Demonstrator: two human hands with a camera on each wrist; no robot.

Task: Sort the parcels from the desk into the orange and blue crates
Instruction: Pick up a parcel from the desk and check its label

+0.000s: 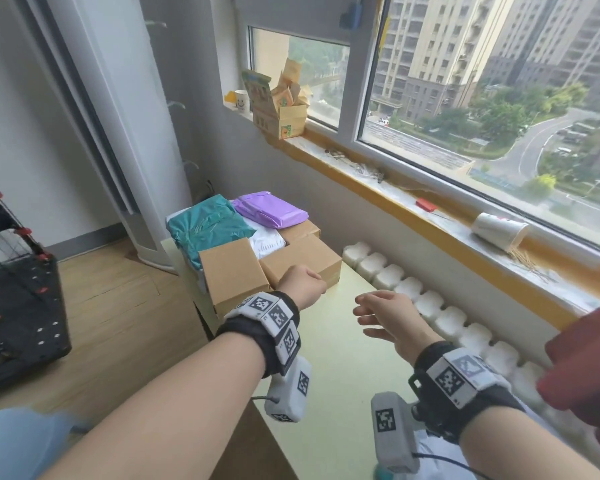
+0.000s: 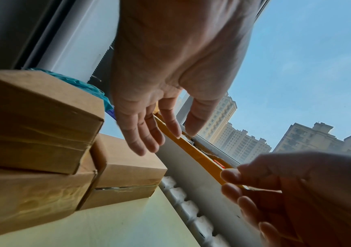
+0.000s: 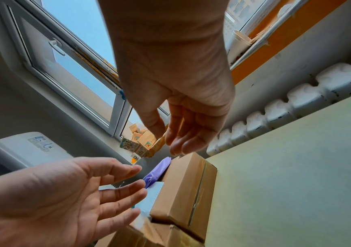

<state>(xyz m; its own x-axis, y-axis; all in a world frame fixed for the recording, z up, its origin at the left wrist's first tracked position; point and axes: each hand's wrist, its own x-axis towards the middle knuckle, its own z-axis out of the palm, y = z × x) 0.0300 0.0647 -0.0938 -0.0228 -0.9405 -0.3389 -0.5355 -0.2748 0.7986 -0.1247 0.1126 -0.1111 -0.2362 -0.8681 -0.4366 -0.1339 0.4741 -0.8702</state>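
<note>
Parcels are piled at the far end of the pale green desk [image 1: 326, 375]: a teal mailer [image 1: 208, 223], a purple mailer [image 1: 269, 209], a white mailer [image 1: 267, 242] and several brown cardboard boxes. My left hand [image 1: 303, 280] hovers between the raised box [image 1: 231, 271] and the low box [image 1: 302, 259]. In the left wrist view its fingers [image 2: 144, 137] are straight and hold nothing, just above the low box [image 2: 128, 167]. My right hand [image 1: 368, 315] floats over the bare desk, right of the pile, fingers spread and empty; the right wrist view shows the right hand [image 3: 180, 133] the same way.
A white radiator [image 1: 430, 306] and an orange-edged windowsill [image 1: 430, 216] with a tipped paper cup [image 1: 499, 230] run along the desk's right side. A black wire rack [image 1: 14, 289] stands on the floor at left. Blurred light blue [image 1: 14, 445] and dark red [image 1: 589, 358] shapes sit at the frame edges.
</note>
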